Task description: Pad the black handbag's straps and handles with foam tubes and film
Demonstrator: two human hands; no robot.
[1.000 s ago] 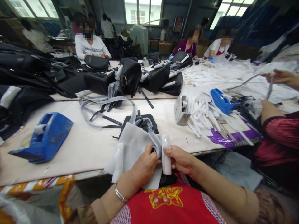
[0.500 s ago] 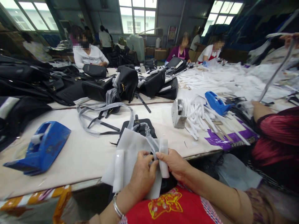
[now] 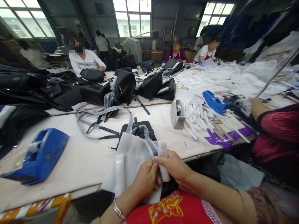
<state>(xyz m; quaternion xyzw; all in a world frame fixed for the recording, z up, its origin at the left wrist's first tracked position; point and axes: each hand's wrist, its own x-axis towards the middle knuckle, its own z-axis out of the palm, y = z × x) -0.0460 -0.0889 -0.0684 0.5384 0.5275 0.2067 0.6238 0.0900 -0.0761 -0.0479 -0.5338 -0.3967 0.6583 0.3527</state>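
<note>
My left hand and my right hand meet at the table's near edge, both closed on a white foam strip wrapped round a bag strap. A sheet of white wrapping paper drapes over a black handbag that lies flat just beyond my hands. The bag's lower part hangs hidden under the paper and my hands. A silver bracelet sits on my left wrist.
A blue tape dispenser stands at the near left, a grey one and another blue one at the right among white foam strips. Black bags are piled at the back. A co-worker's arm is at the right; other people sit beyond.
My hands have drawn closer together on the foam strip, thumbs now pinching its upper end. The view has tilted up a little. The co-worker's raised hand has left the frame.
</note>
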